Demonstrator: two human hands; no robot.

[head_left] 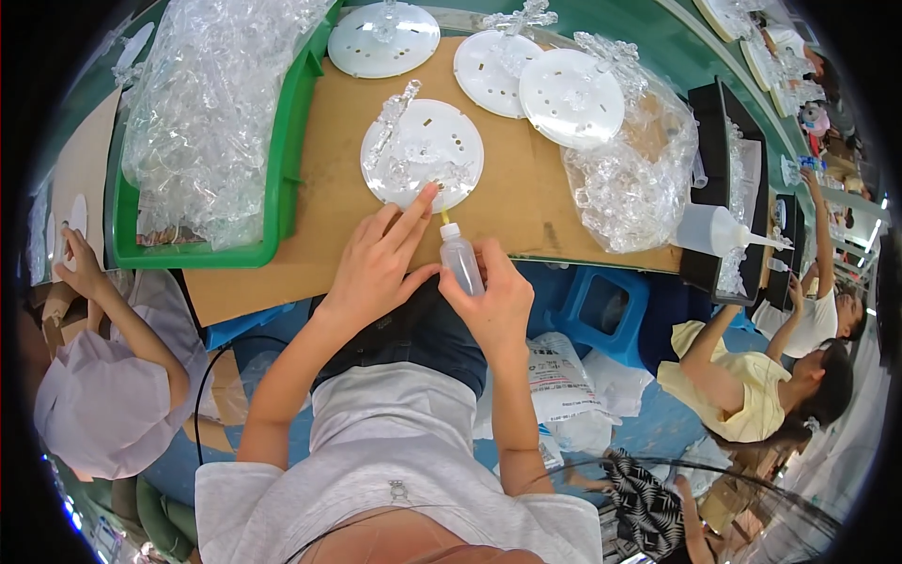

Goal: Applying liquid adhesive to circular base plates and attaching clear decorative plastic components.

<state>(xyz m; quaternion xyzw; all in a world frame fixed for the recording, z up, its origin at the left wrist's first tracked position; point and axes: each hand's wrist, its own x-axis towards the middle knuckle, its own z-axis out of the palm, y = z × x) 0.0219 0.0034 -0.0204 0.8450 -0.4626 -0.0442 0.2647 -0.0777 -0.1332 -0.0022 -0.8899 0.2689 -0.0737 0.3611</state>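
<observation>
A round white plate [437, 132] with small holes lies on the cardboard in front of me, and clear plastic pieces [393, 120] rest on it. My right hand [496, 296] is closed around a small translucent squeeze bottle [460, 258]. The bottle's narrow yellowish tip points up at the plate's near edge. My left hand [376, 258] has its fingers stretched out, the index fingertip at the near edge of the plate beside the bottle tip. Whether that fingertip presses on a clear piece I cannot make out.
To the left stands a green bin [277, 188] with bagged clear plastic parts. More white plates [571, 99] lie at the back. On the right are a bag of clear parts [620, 202], a larger white squeeze bottle [711, 230] and a black tray [719, 141]. Co-workers sit on both sides.
</observation>
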